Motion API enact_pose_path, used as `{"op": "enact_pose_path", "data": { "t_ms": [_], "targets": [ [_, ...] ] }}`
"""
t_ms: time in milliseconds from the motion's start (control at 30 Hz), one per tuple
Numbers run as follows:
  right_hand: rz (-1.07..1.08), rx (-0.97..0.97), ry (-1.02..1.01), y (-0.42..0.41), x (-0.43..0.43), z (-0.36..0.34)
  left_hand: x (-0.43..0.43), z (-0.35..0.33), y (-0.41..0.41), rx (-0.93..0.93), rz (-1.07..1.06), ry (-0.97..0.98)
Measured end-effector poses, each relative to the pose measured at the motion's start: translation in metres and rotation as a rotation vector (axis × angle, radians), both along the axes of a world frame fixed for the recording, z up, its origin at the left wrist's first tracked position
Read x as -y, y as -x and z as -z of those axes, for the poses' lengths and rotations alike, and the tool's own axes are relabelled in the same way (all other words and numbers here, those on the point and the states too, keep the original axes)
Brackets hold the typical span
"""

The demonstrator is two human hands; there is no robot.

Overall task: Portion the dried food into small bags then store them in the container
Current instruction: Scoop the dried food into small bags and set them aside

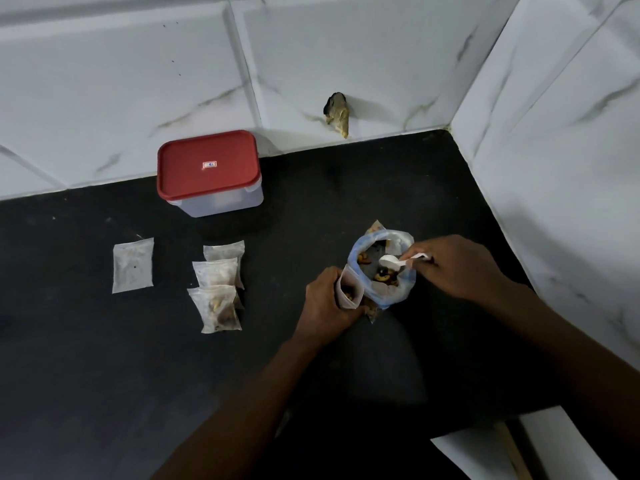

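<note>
A large open plastic bag (391,289) of dried food stands on the black counter (104,375). My right hand (453,265) pinches a white plastic spoon (393,261), its bowl over the bag's mouth. My left hand (325,303) grips a small bag (349,289), held open beside the large bag with some food inside. Three filled small bags (218,285) lie in an overlapping row to the left. An empty-looking small bag (133,265) lies flat further left. A clear container with a red lid (207,171) stands shut at the back wall.
White marbled tile walls (554,133) close the counter at the back and right. A broken hole (337,112) shows low in the back wall. The counter's front edge drops off at lower right near a white surface (485,452).
</note>
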State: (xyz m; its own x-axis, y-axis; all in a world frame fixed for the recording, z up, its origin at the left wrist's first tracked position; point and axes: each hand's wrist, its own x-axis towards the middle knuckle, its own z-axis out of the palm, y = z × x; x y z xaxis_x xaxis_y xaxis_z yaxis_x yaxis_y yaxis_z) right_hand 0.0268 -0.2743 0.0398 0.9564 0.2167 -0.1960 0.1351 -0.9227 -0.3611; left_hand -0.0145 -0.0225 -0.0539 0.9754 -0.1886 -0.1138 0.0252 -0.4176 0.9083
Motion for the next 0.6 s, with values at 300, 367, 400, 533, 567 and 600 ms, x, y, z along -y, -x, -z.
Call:
{"op": "enact_pose_path", "data": {
  "t_ms": [300, 367, 400, 533, 567, 600],
  "targets": [
    [0.059, -0.1, 0.014, -0.008, -0.005, 0.009, 0.001, -0.002, 0.001, -0.007, 0.002, 0.001],
    [0.128, -0.175, -0.113, -0.014, -0.002, 0.017, 0.002, 0.0, 0.001, -0.005, -0.007, -0.008],
    [0.156, -0.215, -0.19, -0.017, 0.001, 0.019, 0.002, 0.0, 0.001, -0.005, -0.009, -0.019],
    [0.205, -0.305, -0.328, -0.018, 0.008, 0.022, 0.001, 0.003, 0.0, -0.007, -0.003, -0.054],
    [0.194, -0.314, -0.305, -0.017, 0.007, 0.023, 0.001, 0.004, 0.0, -0.004, 0.0, -0.056],
    [0.183, -0.324, -0.28, -0.016, 0.005, 0.023, 0.001, 0.004, 0.0, 0.0, 0.004, -0.057]
  ]
}}
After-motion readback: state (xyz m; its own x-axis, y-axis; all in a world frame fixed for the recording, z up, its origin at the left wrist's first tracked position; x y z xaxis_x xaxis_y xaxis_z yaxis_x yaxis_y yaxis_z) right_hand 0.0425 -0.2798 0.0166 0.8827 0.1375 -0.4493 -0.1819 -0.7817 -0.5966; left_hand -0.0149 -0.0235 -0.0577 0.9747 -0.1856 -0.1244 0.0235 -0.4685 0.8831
